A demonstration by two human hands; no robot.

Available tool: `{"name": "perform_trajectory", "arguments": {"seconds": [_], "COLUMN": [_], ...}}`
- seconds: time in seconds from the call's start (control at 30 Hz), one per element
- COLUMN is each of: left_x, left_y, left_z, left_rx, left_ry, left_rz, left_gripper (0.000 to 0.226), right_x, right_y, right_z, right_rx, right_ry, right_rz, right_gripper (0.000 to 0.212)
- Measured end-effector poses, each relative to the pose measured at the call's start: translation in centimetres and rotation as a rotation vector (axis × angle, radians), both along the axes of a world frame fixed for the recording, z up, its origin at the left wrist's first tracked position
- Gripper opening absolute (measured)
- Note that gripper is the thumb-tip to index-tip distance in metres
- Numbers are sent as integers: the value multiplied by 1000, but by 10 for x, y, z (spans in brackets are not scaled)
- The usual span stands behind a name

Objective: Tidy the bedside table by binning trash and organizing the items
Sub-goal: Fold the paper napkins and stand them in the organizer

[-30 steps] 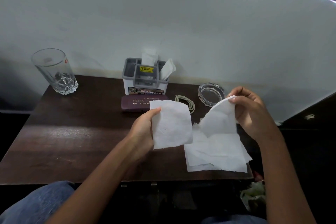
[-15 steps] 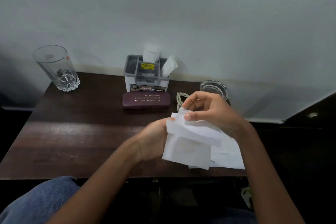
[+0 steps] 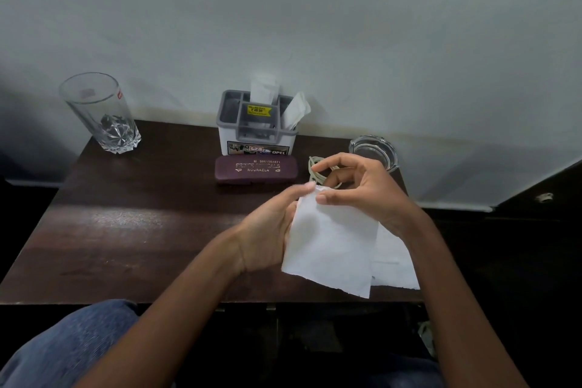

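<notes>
Holding a tissue between both hands above the table

Both hands meet at the top corner of a white tissue (image 3: 330, 246). The left hand (image 3: 271, 230) lies along the sheet's left edge, its fingers curled round that edge and its fingertips up at the corner. The right hand (image 3: 362, 189) comes in from the other side and pinches the same corner between thumb and forefinger, the other fingers curled above it. The two hands are close together, almost touching at that corner, and the sheet hangs down from them towards the person.

A second tissue (image 3: 393, 261) lies flat on the dark table (image 3: 126, 230) under the right wrist, partly covered by the held sheet.

Just beyond the right hand's fingers lies a coiled pale cord (image 3: 313, 167), and past that a glass ashtray (image 3: 373, 151). Ahead of the left hand sits a maroon spectacle case (image 3: 256, 169), with a grey and white organizer (image 3: 256, 135) behind it against the wall (image 3: 315, 25). A drinking glass (image 3: 100, 113) stands well off to the left of both hands.
</notes>
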State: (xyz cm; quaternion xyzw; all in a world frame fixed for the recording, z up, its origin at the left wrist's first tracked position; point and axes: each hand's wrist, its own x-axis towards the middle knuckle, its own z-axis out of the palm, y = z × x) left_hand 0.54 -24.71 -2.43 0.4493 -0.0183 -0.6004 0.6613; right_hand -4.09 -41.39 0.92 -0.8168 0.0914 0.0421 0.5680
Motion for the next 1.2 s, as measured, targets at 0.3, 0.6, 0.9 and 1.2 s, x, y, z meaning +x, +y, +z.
{"name": "perform_trajectory", "arguments": {"seconds": [0.3,0.6,0.9,1.2], "left_x": [0,17,18,18], "left_y": [0,9,10,9], "left_z": [-7,-9,-11,-13], "left_rx": [52,261,302,341], "left_ry": [-74,-109,-115,-130], "left_rz": [7,319,422,433], "left_gripper": [18,20,22,29], "right_x": [0,-22,-7,-5], "right_y": [-8,-93,-84,-88], "right_z": [-4,-56,-92,-81], "right_rx": [19,-255,-692,-556], "right_ry": [-8,58,221,189], "right_rz": [-57,-670,-373,-483], "right_gripper": [32,13,14,22]}}
